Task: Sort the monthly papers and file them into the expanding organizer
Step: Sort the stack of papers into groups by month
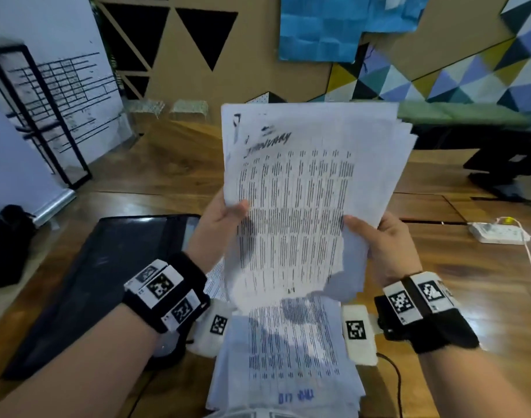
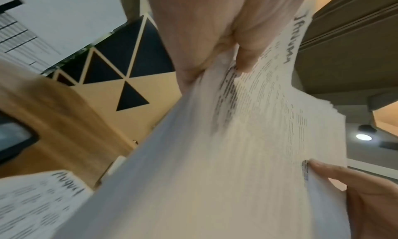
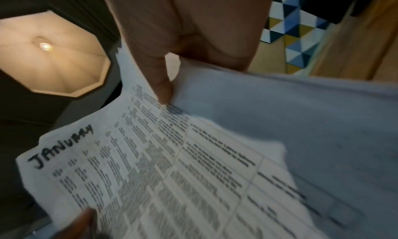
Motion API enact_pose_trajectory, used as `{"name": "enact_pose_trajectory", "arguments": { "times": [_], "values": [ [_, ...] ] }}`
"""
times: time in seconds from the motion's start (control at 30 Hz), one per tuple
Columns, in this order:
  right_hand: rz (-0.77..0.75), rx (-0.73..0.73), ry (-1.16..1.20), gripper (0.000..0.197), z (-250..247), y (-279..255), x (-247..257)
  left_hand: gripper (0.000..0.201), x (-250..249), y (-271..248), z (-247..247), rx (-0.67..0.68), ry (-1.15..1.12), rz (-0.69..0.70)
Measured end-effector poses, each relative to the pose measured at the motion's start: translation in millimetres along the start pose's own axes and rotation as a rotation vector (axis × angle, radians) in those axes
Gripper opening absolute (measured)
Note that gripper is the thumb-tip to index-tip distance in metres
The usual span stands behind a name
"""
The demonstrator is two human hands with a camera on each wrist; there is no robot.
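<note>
Currently held upright above the brown wooden table (image 1: pixel 439 267): a loose sheaf of white printed paper sheets (image 1: pixel 300 188), top sheet handwritten "JANUARY", pinched at its lower edges by left hand (image 1: pixel 220 217) and right hand (image 1: pixel 384 239), thumbs in front, other fingers hidden behind. Risk judged: fanned, uneven edges likely to slip and scatter onto the second stack of printed sheets (image 1: pixel 288 351) below, mixing months. Seen only from the left wrist: an "August" sheet (image 2: pixel 41 198); only overhead: the black flat expanding organizer (image 1: pixel 107 267), lying left.

Left hand (image 2: pixel 226 38) pinched the raised sheaf of papers (image 2: pixel 247 140), "January" sheet on top; right thumb (image 2: pixel 336 172) pressed its far edge
</note>
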State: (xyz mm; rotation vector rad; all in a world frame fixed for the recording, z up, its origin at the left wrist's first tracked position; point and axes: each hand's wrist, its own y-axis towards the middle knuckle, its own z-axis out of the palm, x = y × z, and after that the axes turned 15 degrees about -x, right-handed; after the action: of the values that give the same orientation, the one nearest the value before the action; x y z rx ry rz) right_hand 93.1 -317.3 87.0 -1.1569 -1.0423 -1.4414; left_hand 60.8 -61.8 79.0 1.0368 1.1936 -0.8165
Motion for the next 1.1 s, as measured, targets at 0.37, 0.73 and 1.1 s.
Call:
{"name": "enact_pose_trajectory", "arguments": {
  "times": [0.37,0.73,1.1],
  "values": [
    [-0.108,-0.104,-0.12,0.026,3.2,-17.2,-42.6,0.029,35.2,-28.0,11.8,-0.184,-0.07,-0.04],
    [-0.806,-0.196,-0.515,0.052,0.1,-13.8,-14.4,0.048,32.2,-27.8,15.6,-0.231,-0.075,0.006],
    [-0.172,0.029,-0.167,0.074,-11.6,-8.0,-18.0,0.034,29.2,-34.5,13.3,-0.223,-0.155,-0.005]
  ]
}}
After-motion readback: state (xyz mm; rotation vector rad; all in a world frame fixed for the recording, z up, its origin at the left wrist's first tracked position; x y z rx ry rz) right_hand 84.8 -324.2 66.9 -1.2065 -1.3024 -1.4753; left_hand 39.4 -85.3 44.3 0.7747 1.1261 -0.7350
